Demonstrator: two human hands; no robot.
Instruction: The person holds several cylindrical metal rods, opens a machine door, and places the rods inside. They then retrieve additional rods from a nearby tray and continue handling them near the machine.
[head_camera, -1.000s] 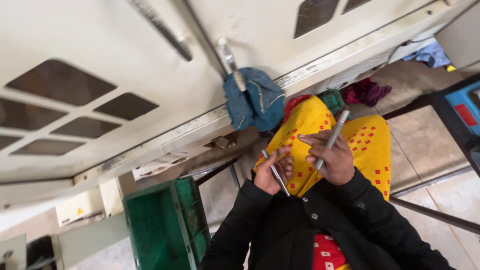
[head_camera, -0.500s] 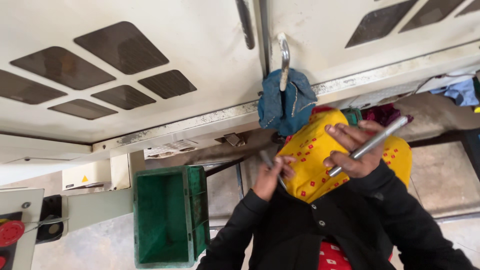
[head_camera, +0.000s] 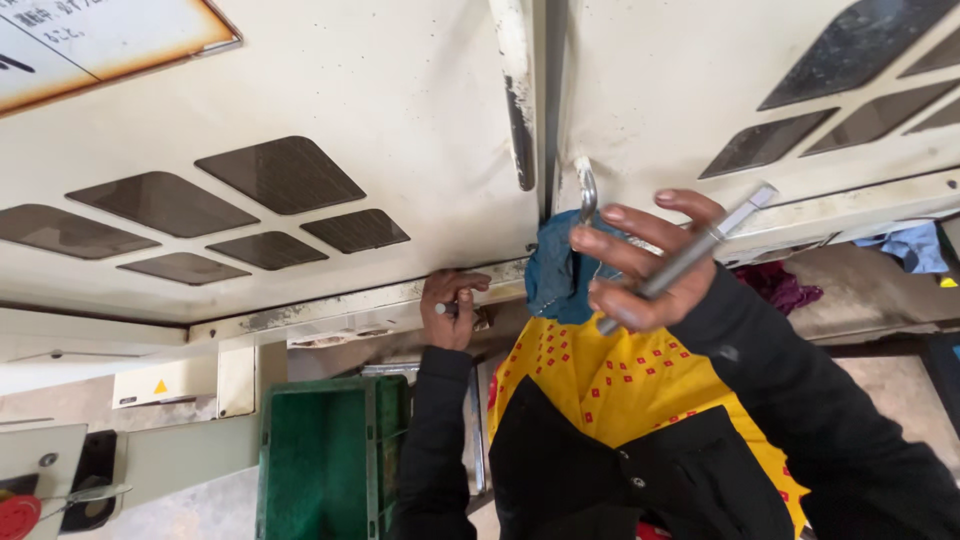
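Two hands (head_camera: 640, 265), one metal rod (head_camera: 690, 255), one green crate (head_camera: 330, 460)

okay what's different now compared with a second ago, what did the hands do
The left hand left the lap and reached to the cream panel's lower edge, pinching a small metal piece there. The right hand rose with the metal rod, still gripped. The blue cloth still hangs from its hook.

We've got big cream metal cabinet doors (head_camera: 400, 110) filling most of the view, with dark diamond-shaped vent panels (head_camera: 280, 175) set into them. A green plastic crate (head_camera: 320, 460) sits lower down, over a dusty grey concrete floor (head_camera: 880, 290). Flat, even daylight.
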